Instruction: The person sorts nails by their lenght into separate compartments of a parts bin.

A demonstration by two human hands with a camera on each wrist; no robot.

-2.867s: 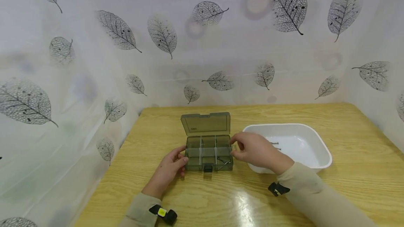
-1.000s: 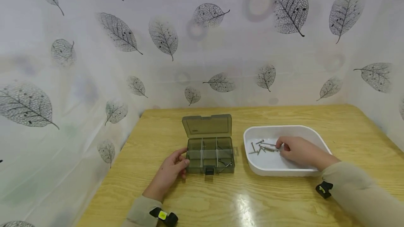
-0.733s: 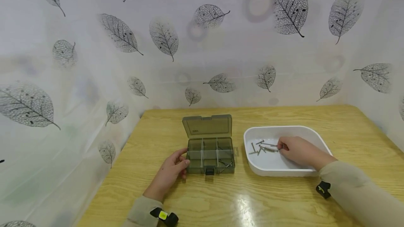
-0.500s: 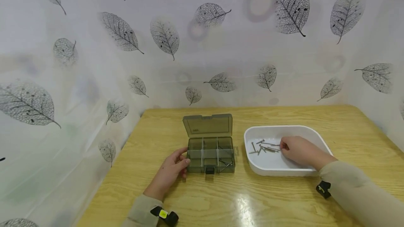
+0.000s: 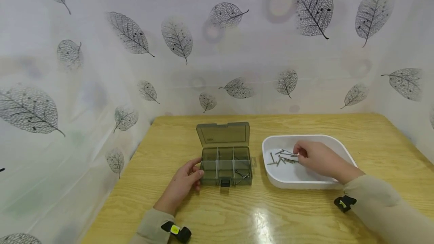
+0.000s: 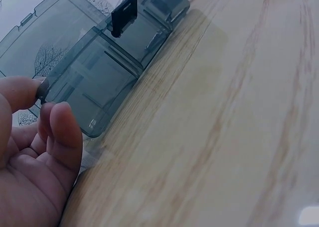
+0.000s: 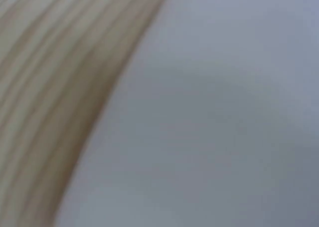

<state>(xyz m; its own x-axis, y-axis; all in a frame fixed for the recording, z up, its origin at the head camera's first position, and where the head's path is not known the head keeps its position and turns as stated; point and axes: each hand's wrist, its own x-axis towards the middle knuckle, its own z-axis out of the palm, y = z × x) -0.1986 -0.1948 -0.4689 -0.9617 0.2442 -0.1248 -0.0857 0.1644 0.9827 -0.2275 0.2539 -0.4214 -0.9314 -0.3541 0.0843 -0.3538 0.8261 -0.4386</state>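
Observation:
A smoky translucent compartment box [image 5: 225,165] stands on the table with its lid [image 5: 223,134] raised at the back. My left hand [image 5: 184,180] grips the box's left end; in the left wrist view its thumb [image 6: 20,93] and fingers pinch the corner. A few thin metal screws [image 5: 242,176] lie in the front right compartment. To the right is a white tray [image 5: 305,185], with several screws [image 5: 281,160] loose in its left half. My right hand [image 5: 318,159] is over the tray, thumb and forefinger pinching a screw [image 5: 289,153] among the pile.
A black latch [image 5: 225,182] hangs on the box's front. The wood-grain table [image 5: 220,214] lies under both containers, backed by a leaf-print curtain [image 5: 190,74]. The right wrist view is filled by the blurred tray wall [image 7: 199,137] and some table.
My right hand has gone from the box's right side into the tray, uncovering the screws. In the last half second it shifts slightly left and up. The left hand keeps its hold.

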